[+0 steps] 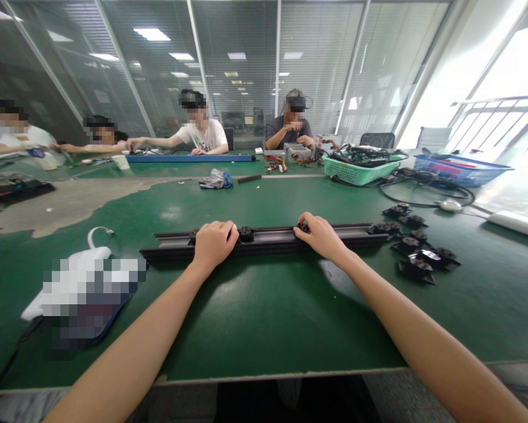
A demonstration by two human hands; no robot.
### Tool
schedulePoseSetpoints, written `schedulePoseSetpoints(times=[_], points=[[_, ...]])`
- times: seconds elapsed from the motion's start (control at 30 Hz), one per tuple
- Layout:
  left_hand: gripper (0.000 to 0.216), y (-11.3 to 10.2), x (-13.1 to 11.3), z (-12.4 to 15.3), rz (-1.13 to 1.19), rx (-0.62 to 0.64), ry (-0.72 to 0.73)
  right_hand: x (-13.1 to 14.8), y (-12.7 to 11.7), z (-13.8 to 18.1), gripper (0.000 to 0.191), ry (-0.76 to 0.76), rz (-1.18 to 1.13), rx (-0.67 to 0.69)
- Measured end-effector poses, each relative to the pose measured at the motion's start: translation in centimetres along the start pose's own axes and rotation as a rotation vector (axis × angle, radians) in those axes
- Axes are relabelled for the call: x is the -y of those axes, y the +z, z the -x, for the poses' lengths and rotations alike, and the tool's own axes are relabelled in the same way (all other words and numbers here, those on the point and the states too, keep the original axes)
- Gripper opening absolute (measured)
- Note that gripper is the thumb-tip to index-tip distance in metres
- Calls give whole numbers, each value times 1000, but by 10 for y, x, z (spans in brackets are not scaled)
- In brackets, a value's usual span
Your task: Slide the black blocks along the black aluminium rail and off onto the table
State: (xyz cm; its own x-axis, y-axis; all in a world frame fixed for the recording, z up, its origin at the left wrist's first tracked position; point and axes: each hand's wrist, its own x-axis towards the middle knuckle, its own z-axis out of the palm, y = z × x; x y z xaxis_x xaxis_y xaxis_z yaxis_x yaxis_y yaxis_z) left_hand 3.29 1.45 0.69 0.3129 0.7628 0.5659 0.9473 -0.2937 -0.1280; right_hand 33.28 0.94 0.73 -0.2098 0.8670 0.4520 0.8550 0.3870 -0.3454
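A long black channel rail [270, 245] with a grey inner trough lies crosswise on the green table. My left hand [214, 242] is closed over its left half, fingers curled across the far edge; part of a dark piece shows beside the knuckles. A small round-looking black part [246, 234] sits in the trough just right of that hand. Farther right, my right hand [319, 234] pinches another small black part [303, 227] at the trough, mostly covered by the fingers. Several loose black parts [416, 271] with angled plates lie beyond the rail's right end.
At left are a white object with a strap [97, 254] and a blurred-out flat item [91, 317]. Behind stand a green basket [356, 173] of cables, a blue basket [466, 170] and a crumpled cloth [216, 179]. Several people sit across the table [264, 329].
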Motion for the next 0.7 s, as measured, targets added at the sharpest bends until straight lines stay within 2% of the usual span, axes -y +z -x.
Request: schedulePoseSetpoints(times=[0.7], points=[[39, -1, 0, 0, 2, -7, -11, -9, -1, -1, 12, 42, -2, -20]])
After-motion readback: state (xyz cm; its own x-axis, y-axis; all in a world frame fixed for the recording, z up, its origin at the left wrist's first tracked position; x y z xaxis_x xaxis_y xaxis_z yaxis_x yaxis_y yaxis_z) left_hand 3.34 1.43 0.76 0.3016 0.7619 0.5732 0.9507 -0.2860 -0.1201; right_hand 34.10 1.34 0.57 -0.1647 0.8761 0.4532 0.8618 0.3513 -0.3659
